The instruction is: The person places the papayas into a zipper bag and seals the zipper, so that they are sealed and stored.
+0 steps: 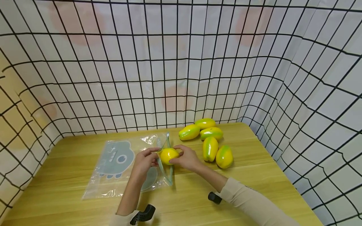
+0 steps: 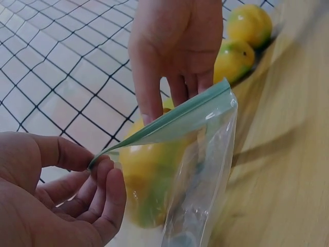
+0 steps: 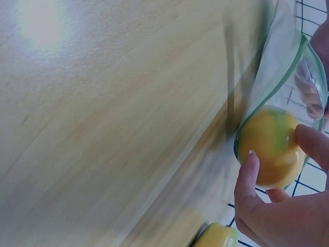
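Note:
A clear zip bag [image 1: 96,188] with a grey-blue cartoon print and green seal strips lies on the table, its mouth to the right. My left hand [image 1: 143,161] pinches the bag's green rim [image 2: 169,119] between thumb and fingers, and the mouth gapes. With thumb and fingertips my right hand [image 1: 188,158] grips a glossy yellow-green mango [image 1: 169,155]. That mango [image 3: 272,146] sits in the opening, partly inside, as the right wrist view shows. Through the clear film the mango [image 2: 149,180] also appears in the left wrist view.
Several more yellow-green mangoes [image 1: 210,149] lie in a group to the right of the bag, near the back of the wooden table [image 1: 249,188]. A black wire grid [image 1: 175,59] stands behind the table and along its sides, with pale cloth behind it.

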